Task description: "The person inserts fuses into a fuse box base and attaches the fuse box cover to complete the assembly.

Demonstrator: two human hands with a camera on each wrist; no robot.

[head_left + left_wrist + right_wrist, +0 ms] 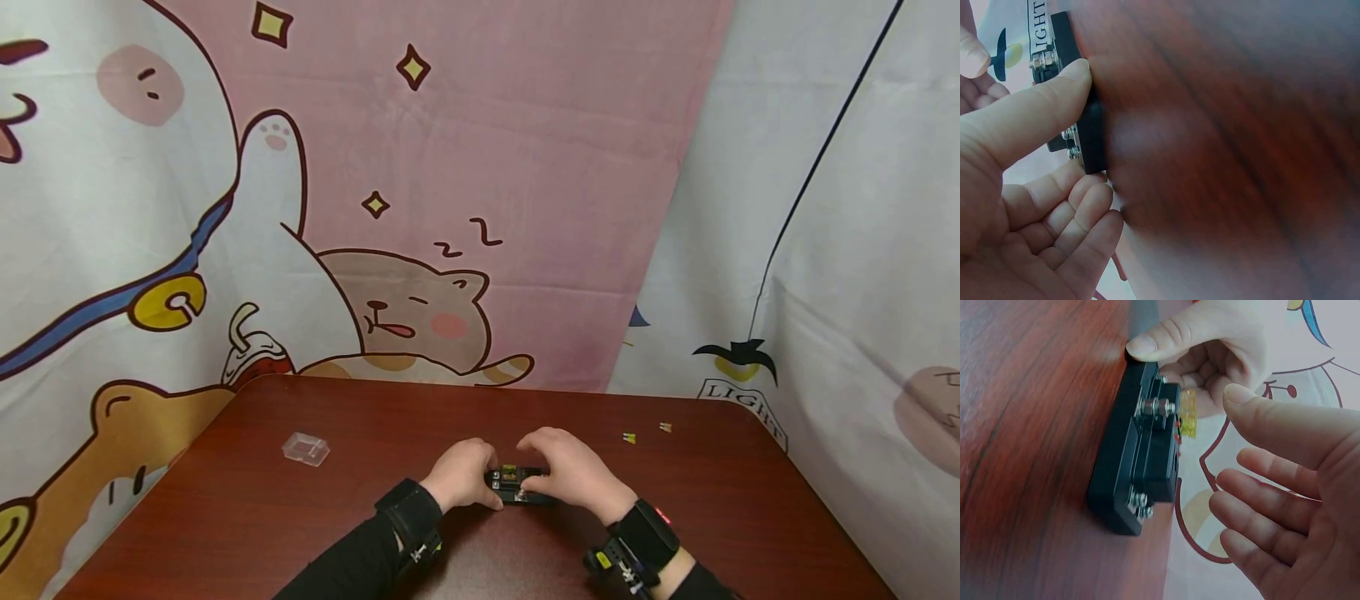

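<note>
A black fuse block (517,497) with metal terminal screws lies on the table before me. Yellow blade fuses (1189,412) stand up from its top in the right wrist view. My left hand (461,475) holds the block's left end, its thumb pressed along the near side in the left wrist view and its other fingers bent behind. My right hand (576,473) hovers by the right part of the block, thumb and fingers spread apart with nothing between them. On the table to the right lie two small loose pieces, a yellow blade fuse (629,437) and an orange-tan one (665,427).
A small clear plastic box (306,448) sits on the left part of the brown table (360,417). Behind the table hangs a pink and white cartoon cloth (525,167).
</note>
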